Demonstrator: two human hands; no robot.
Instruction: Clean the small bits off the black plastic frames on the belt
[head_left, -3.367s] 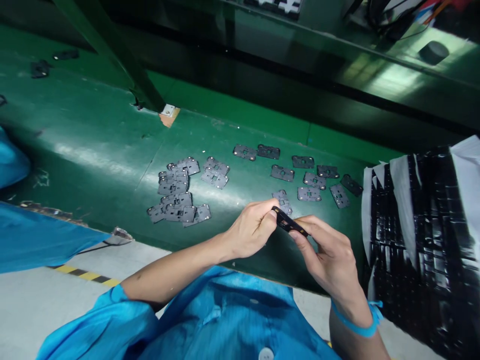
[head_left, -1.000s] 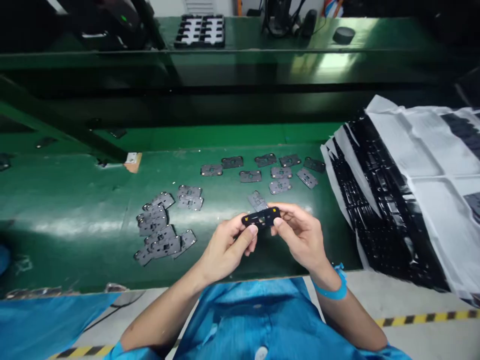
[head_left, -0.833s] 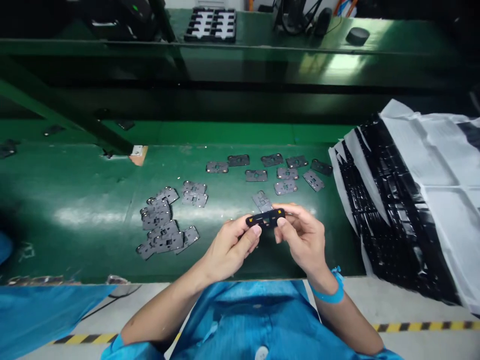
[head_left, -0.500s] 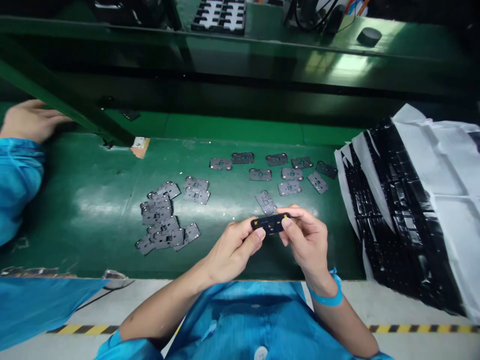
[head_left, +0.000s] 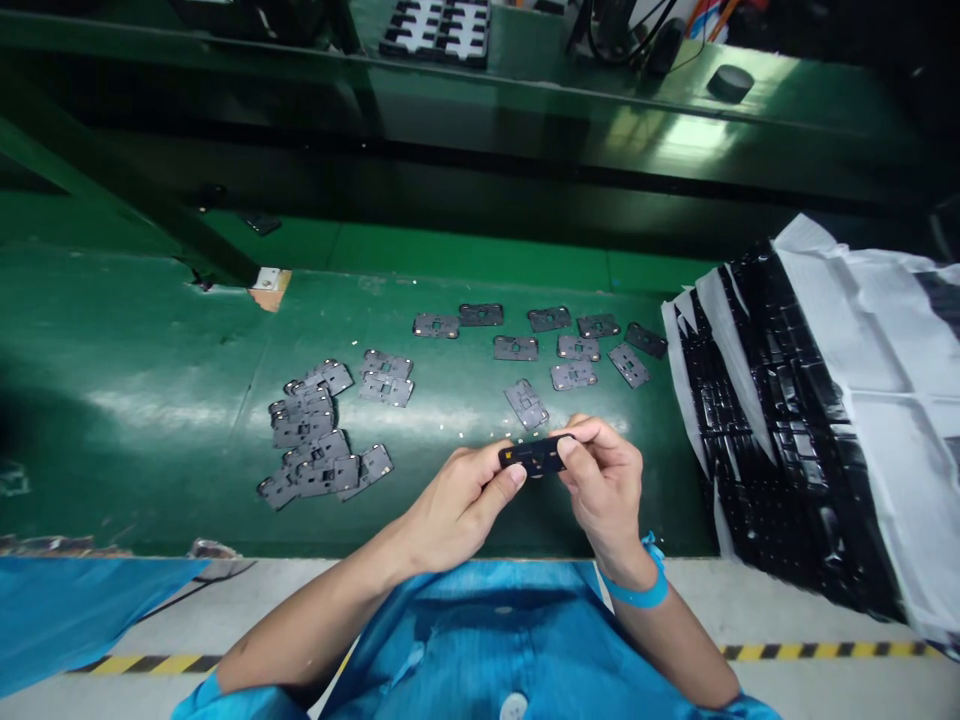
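A small flat black plastic part with cutouts and a yellow mark at its left end is held between both hands above the green bench. My left hand pinches its left end between thumb and fingers. Gripping the right end is my right hand, its thumb lying on the top face. Just beyond the hands lies a similar grey-black part, turned at an angle. More such parts are spread loosely farther back, and an overlapping pile of them sits to the left.
At the right, black plastic trays with torn white wrapping rest on the bench. A green post meets the bench at the back left. On the raised shelf are a black-and-white tray and a round black object.
My right thumb has slid over the yellow spot at the part's right end, covering it. A co-worker's hand and sleeve at the far left have gone from view. The camera view has shifted slightly.
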